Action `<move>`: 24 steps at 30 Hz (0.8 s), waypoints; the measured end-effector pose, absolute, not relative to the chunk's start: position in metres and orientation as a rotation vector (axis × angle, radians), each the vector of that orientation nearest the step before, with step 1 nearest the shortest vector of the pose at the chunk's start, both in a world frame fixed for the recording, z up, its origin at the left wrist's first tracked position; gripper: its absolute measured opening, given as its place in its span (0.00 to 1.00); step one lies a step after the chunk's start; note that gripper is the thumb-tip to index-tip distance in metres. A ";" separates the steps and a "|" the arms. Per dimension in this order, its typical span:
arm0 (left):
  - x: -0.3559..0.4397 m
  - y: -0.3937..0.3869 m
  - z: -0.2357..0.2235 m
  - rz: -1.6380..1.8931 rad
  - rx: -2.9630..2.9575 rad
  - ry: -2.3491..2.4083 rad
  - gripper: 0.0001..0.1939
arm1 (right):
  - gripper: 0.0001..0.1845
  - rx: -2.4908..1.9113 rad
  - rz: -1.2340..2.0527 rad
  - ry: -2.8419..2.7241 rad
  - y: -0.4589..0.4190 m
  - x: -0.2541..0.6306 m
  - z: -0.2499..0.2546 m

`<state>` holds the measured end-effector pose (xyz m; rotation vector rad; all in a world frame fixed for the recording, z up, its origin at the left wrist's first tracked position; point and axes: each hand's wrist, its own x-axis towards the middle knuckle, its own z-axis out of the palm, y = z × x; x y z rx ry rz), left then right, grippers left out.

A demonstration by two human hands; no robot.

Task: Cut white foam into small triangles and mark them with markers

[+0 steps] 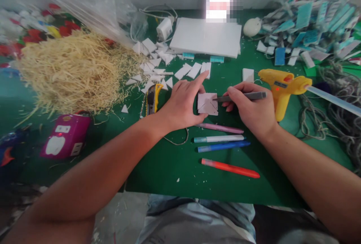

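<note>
A small white square piece (208,104) with dark lines drawn on it lies on the green table. My left hand (183,102) steadies it from the left, thumb at its near edge and bent fingers by its far edge, while the index finger points away. In my right hand (255,110) is a dark grey marker pen (254,96), its tip touching the square's right part. Nearer me lie a pink marker (221,128), a white-and-teal marker (222,138), a blue marker (224,146) and a red marker (231,167). A yellow box cutter (153,99) sits left of my left hand.
A yellow glue gun (279,86) lies right of my right hand, beside grey cord (313,119). White offcuts (153,63) and stacked white sheets (207,37) are behind. Straw (70,70) and a magenta box (66,136) occupy the left; blue-and-white scraps (307,22) pile at right.
</note>
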<state>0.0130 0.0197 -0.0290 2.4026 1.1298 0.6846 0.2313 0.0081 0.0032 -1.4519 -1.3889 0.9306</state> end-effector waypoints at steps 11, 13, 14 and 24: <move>0.013 0.019 -0.029 0.707 2.411 1.112 0.52 | 0.12 -1.454 0.891 -1.310 0.011 0.229 -0.002; 0.013 0.019 -0.029 0.710 2.411 1.105 0.52 | 0.13 -1.462 0.899 -1.299 0.011 0.228 0.001; 0.013 0.020 -0.029 0.709 2.412 1.106 0.52 | 0.13 -1.466 0.906 -1.299 0.011 0.227 0.002; 0.013 0.020 -0.029 0.694 2.405 1.117 0.51 | 0.11 -1.470 0.907 -1.376 0.010 0.231 0.000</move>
